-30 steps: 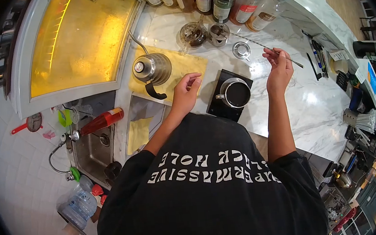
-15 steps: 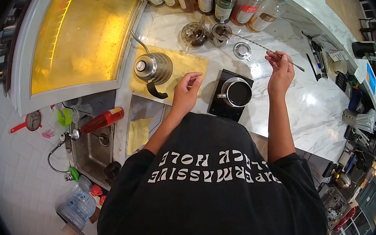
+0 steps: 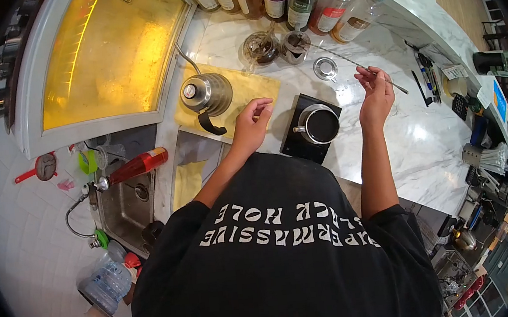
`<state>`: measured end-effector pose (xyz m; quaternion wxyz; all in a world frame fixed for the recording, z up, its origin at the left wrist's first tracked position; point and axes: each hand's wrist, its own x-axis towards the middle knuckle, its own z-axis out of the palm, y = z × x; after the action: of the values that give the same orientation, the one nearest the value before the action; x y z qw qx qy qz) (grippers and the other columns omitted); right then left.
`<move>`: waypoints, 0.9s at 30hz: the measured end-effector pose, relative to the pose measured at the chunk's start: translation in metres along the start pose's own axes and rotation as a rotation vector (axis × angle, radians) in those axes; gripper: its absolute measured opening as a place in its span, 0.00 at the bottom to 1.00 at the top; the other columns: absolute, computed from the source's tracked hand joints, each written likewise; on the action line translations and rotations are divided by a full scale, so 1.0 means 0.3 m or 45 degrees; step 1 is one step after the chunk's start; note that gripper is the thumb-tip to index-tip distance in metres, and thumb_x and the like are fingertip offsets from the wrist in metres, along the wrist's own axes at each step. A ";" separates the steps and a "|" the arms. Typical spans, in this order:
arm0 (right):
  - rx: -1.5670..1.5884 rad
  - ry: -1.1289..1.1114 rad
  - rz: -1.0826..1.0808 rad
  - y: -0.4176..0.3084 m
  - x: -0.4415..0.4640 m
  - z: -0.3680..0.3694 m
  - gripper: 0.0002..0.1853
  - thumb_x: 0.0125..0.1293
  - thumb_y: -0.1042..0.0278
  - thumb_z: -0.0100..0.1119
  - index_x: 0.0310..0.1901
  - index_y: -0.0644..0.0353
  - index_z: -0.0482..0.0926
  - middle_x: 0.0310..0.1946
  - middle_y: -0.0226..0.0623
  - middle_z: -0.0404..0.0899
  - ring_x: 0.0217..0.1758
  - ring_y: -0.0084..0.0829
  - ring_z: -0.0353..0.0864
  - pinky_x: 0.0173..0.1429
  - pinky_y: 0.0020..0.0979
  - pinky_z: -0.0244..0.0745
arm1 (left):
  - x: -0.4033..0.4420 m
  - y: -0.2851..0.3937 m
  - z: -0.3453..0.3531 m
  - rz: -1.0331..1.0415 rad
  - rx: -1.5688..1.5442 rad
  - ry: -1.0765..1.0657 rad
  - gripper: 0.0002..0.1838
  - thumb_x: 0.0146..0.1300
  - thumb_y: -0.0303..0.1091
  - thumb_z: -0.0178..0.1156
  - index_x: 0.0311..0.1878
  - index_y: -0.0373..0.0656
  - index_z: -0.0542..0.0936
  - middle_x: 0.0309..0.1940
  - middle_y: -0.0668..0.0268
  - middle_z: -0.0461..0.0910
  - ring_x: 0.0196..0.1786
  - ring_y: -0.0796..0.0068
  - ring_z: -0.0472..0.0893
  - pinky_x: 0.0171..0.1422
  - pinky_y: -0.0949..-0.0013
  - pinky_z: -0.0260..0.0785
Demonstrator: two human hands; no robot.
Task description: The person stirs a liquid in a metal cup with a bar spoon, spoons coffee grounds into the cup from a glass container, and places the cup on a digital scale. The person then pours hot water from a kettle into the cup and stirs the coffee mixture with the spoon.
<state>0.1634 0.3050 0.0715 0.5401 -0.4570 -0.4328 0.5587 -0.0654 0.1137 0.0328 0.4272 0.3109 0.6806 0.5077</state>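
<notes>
- Steel cup with dark contents, standing on the black scale, which lies on the marble surface.
- Right of the scale: the right hand, fingers pinching a long thin stirrer. It slants to a glass jug well beyond the scale; how deep its far end dips, I cannot tell.
- Just left of the scale: the left hand, by the edge of a yellow mat, fingers slack and half curled, released.
- Farther left of the scale: the kettle, upright on that mat.
- Just beyond the scale: a round metal piece.
</notes>
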 end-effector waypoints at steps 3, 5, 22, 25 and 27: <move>-0.008 0.006 0.024 -0.007 -0.003 -0.001 0.18 0.84 0.63 0.42 0.53 0.70 0.77 0.47 0.52 0.87 0.47 0.38 0.87 0.61 0.37 0.79 | 0.005 0.001 -0.002 0.008 -0.004 -0.005 0.13 0.75 0.37 0.62 0.56 0.41 0.84 0.41 0.69 0.85 0.43 0.81 0.81 0.47 0.73 0.73; -0.024 0.020 0.019 -0.008 -0.005 -0.005 0.18 0.84 0.63 0.42 0.53 0.69 0.77 0.47 0.52 0.87 0.47 0.37 0.87 0.61 0.37 0.79 | 0.006 0.011 -0.009 -0.050 0.030 -0.064 0.14 0.76 0.34 0.59 0.59 0.37 0.81 0.48 0.64 0.84 0.51 0.76 0.82 0.57 0.71 0.73; 0.009 0.211 -0.039 -0.103 -0.187 -0.163 0.17 0.84 0.63 0.42 0.53 0.68 0.77 0.47 0.53 0.86 0.50 0.40 0.86 0.63 0.43 0.79 | -0.020 0.028 0.017 0.052 0.046 -0.135 0.14 0.74 0.37 0.63 0.57 0.41 0.83 0.41 0.68 0.85 0.43 0.79 0.80 0.47 0.72 0.73; 0.048 0.237 -0.159 -0.168 -0.279 -0.206 0.17 0.84 0.63 0.42 0.52 0.71 0.77 0.45 0.55 0.86 0.48 0.42 0.87 0.61 0.43 0.79 | -0.025 0.033 0.019 0.072 0.106 -0.191 0.15 0.73 0.37 0.63 0.57 0.42 0.83 0.42 0.68 0.85 0.44 0.79 0.81 0.47 0.72 0.73; 0.050 0.258 -0.234 -0.215 -0.349 -0.230 0.17 0.83 0.65 0.42 0.50 0.71 0.78 0.42 0.53 0.86 0.48 0.44 0.87 0.60 0.46 0.78 | -0.030 0.048 0.022 0.082 0.142 -0.225 0.15 0.73 0.38 0.63 0.58 0.42 0.83 0.41 0.67 0.85 0.44 0.78 0.81 0.47 0.72 0.73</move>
<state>0.2442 0.2023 0.1247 0.6388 -0.4588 -0.4049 0.4663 -0.0557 0.1128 0.0481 0.4509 0.3995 0.6572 0.4529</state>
